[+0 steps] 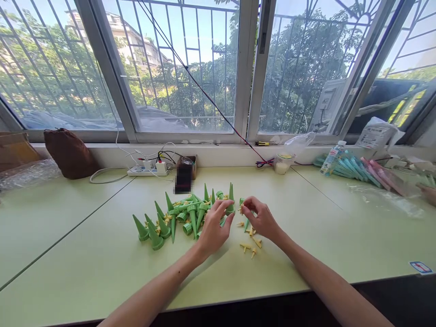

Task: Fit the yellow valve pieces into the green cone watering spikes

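My left hand (pixel 214 229) has its thumb and fingers curled around the base of an upright green plastic spike (pixel 231 193). In my right hand (pixel 261 219), the fingertips pinch a small yellow plastic fitting (pixel 240 209), partly hidden by the fingers. Left of my left hand lies a pile of green spikes (pixel 192 215) with ribbed caps, mixed with yellow fittings. Several green cones (pixel 156 238) stand point up at the pile's left side. Below my right hand, loose yellow fittings (pixel 257 242) are scattered on the table (pixel 218 284).
A power strip (pixel 148 170) with cables and a small box (pixel 194 165) are by the window ledge. A brown bag (pixel 70 153) stands at the back left. Toward the right are a clear plastic bag (pixel 299 143), a bottle (pixel 333 158) and stacked teal and pink packs (pixel 361 170).
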The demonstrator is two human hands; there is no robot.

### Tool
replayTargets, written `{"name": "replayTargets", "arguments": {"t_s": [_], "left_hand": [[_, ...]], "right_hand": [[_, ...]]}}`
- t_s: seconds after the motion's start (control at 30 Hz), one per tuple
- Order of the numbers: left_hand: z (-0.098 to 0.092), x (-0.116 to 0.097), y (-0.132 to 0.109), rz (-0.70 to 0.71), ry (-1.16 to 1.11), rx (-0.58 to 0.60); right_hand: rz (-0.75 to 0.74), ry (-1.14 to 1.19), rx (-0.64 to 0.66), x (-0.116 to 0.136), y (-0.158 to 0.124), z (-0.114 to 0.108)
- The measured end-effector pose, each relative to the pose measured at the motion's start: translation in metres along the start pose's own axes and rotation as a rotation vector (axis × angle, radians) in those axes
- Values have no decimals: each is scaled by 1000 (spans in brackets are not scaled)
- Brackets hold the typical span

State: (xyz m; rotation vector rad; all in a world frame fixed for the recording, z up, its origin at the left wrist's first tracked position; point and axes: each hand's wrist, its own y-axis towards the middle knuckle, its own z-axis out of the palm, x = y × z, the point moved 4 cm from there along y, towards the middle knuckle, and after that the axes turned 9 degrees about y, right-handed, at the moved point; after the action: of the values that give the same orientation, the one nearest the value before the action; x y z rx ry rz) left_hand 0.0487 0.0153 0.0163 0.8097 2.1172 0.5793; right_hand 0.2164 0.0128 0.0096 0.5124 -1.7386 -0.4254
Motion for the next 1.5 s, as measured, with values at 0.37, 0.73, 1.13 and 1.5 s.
{"name": "replayTargets", "arguments": {"t_s": [0.37,0.73,1.13,1.5], "left_hand": [[2,-2,-2,9,-14,42],[2,-3,-1,26,-15,33],[1,-2,-2,65,34,21],[3,-2,-5,158,165,-2]], "right_hand": [[-8,230,-65,-6,-2,5],[-32,85,-64,-2,-2,5],[-43,115,-100,1,-3,6],[29,146,-107,-3,-3,9]]}}
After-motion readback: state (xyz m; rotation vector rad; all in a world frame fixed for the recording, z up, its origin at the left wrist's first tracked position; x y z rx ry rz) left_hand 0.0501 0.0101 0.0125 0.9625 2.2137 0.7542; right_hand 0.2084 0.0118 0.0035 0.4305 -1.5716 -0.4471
